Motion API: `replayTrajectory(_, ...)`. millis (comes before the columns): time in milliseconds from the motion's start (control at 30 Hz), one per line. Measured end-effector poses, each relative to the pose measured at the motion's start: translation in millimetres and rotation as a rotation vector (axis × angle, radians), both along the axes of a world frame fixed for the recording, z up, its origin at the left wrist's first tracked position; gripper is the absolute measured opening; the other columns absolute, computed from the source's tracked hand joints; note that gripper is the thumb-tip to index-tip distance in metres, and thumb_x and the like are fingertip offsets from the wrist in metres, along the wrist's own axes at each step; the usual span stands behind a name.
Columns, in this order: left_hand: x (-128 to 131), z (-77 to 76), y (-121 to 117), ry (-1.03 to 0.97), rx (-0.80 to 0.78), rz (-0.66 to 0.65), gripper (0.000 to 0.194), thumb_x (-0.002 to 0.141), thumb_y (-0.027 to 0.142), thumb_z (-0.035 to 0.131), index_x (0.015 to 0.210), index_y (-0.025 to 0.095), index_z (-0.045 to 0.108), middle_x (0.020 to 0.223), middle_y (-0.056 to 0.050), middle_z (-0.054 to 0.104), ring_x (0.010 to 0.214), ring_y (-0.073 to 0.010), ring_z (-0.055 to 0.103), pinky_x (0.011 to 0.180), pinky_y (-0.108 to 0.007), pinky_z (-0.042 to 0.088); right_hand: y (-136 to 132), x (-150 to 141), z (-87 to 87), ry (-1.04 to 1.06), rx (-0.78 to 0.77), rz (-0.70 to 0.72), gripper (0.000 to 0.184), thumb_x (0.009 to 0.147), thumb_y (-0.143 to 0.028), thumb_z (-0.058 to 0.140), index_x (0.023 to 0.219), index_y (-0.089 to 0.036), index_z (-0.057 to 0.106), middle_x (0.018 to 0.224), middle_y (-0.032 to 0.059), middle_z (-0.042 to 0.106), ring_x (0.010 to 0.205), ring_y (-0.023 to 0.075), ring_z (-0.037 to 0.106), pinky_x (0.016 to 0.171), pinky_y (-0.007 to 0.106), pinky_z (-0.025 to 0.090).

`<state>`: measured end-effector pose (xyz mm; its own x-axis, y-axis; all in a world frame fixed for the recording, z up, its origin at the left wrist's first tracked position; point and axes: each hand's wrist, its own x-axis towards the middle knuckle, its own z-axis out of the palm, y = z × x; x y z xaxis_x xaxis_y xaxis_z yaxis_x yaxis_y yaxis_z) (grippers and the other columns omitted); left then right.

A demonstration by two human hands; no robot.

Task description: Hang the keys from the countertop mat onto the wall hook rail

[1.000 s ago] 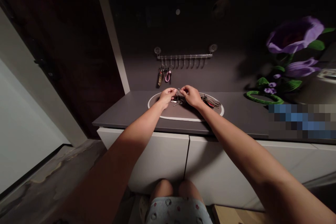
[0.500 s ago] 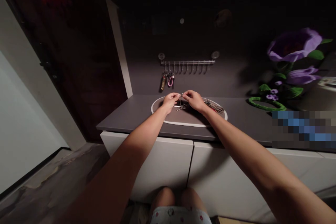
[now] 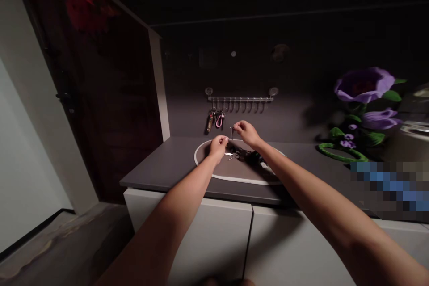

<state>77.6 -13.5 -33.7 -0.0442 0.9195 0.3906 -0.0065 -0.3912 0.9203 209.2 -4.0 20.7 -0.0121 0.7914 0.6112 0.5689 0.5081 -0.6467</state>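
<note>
My right hand (image 3: 246, 132) is raised a little above an oval white-rimmed tray (image 3: 214, 173) on a dark cabinet top, and its fingers pinch a small key (image 3: 232, 130). My left hand (image 3: 219, 146) stays lower over the tray, fingers curled, next to a loose key (image 3: 230, 155) lying in it. More keys (image 3: 250, 156) lie in a dark heap in the tray under my right wrist. On the wall behind hangs a hook rail (image 3: 240, 98), with key fobs (image 3: 215, 119) dangling from its left hooks.
A dark wooden door (image 3: 100, 89) stands to the left of the cabinet. Purple artificial flowers (image 3: 365, 98) with a green coil sit at the right of the top. White cabinet doors (image 3: 214, 237) lie below the dark top.
My hands have parted: the right one has lifted up with a key toward the hook rail, while the left one stays low over the tray. The camera has tilted up.
</note>
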Motion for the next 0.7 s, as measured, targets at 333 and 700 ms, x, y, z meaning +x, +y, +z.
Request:
replayTrajectory(333,2,-5.0,5,-0.015,-0.029,-0.019,0.011,0.077,0.017,0.048,0.073,0.014,0.059,0.066,0.0,0.059,0.057,-0.0085,0.05,0.061,-0.022,0.04,36,-12,40.7,0.19,-0.031,-0.071,0.015,0.08,-0.026,0.046,0.074,-0.014,0.054,0.076,0.0064,0.065,0.071,0.0129,0.061,0.067,0.026,0.047)
replayTrajectory(700,4,-7.4,6,-0.065,-0.028,-0.026,0.009,0.075,0.015,0.05,0.069,0.014,0.057,0.063,0.001,0.055,0.056,-0.008,0.047,0.059,-0.022,0.037,70,-26,57.5,0.317,-0.039,-0.24,0.018,0.078,-0.021,0.05,0.074,-0.01,0.064,0.07,0.0084,0.068,0.065,0.0135,0.064,0.064,0.022,0.048)
